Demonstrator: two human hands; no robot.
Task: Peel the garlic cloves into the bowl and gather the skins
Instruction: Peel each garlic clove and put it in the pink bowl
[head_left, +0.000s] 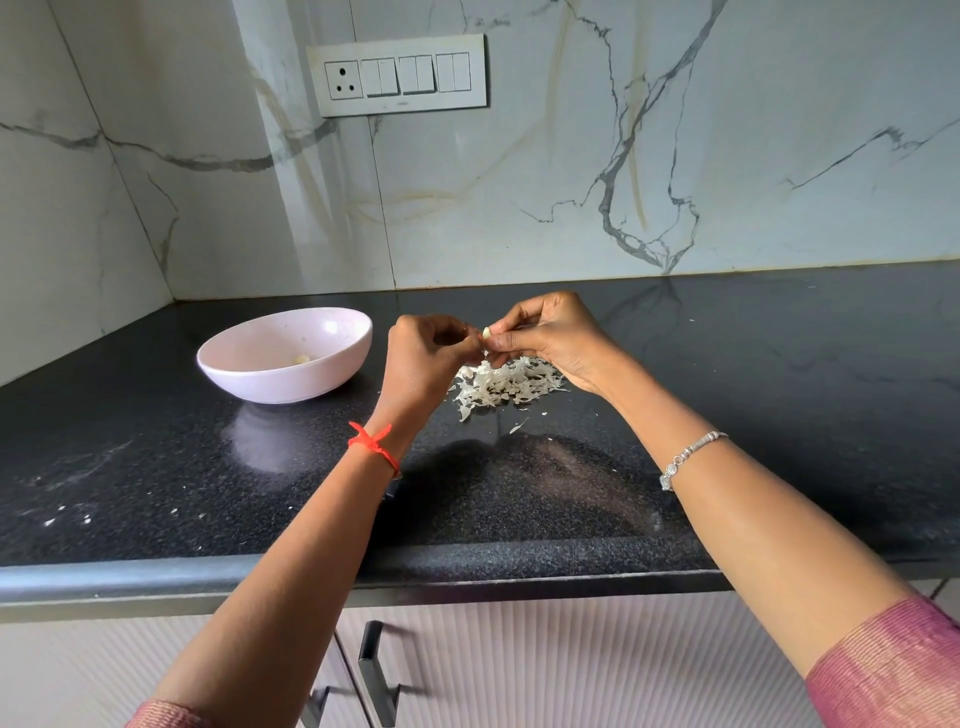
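Reference landmark: the bowl (291, 384), which stands on the dark countertop (779, 364).

1. Location of the work piece. The garlic clove (487, 332) is held in the air to the right of the bowl, near rim level and well apart from it. One peeled clove (302, 358) already lies on the bowl floor.

2. State of my hands. My right hand (545, 338) pinches the clove between thumb and forefinger, with the other fingers curled behind. My left hand (423, 358), the hand nearer the bowl, has its fingers curled and its tips at the clove's near side. A thin strip of skin hangs below the clove. Whether my left fingertips grip that strip or the clove body cannot be told.

3. Handling properties (judged). The clove is small, light and firm, and it should tolerate a firm pinch. Bare flesh may be slightly tacky or slick, so I hold it by the ends and leave the sides free for stripping. The skin is papery, brittle and almost weightless. It tears into flakes, so it is best taken at a loose edge and pulled along the clove.

4. Waste. The pile of skins (506, 384) lies on the countertop to the right of the bowl, below my hands. A few stray flakes (519, 427) lie beside the pile, on its near side. These skins would scatter in any draught, so sweep them with a cupped hand rather than picking them up.
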